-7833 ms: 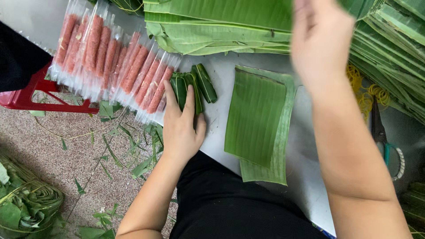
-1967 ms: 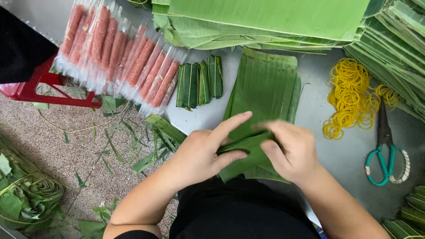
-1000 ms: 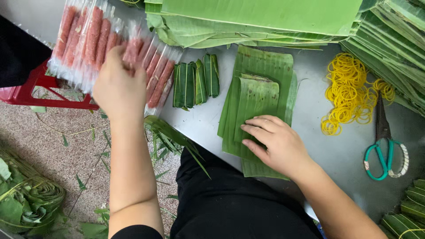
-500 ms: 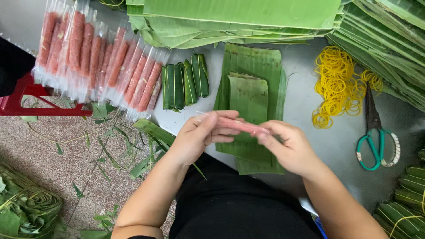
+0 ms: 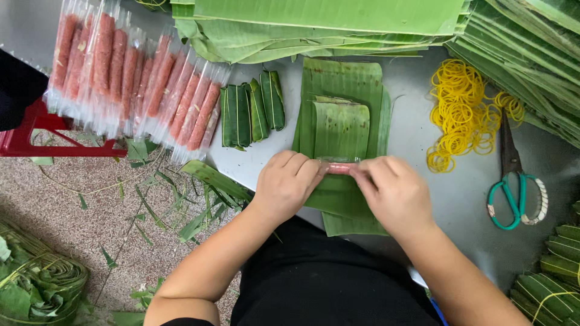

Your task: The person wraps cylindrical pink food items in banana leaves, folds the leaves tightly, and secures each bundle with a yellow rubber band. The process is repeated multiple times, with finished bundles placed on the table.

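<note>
Head view, left to right. At 10 o'clock: row of pink sausages in clear wrappers (image 5: 133, 84), overhanging table edge (image 5: 423, 151). Just right of these: small green leaf-wrapped bundles (image 5: 252, 107), side by side. At centre: left hand (image 5: 289, 184) and right hand (image 5: 389, 192), fingertips pinching opposite ends of one wrapped pink sausage (image 5: 339, 168), held level over stacked banana leaf pieces (image 5: 342, 130). At 12 o'clock: large banana leaf pile (image 5: 320, 24). At 2 o'clock: heap of yellow rubber bands (image 5: 459, 111). At 3 o'clock: green-handled scissors (image 5: 513, 181), flat on table.
</note>
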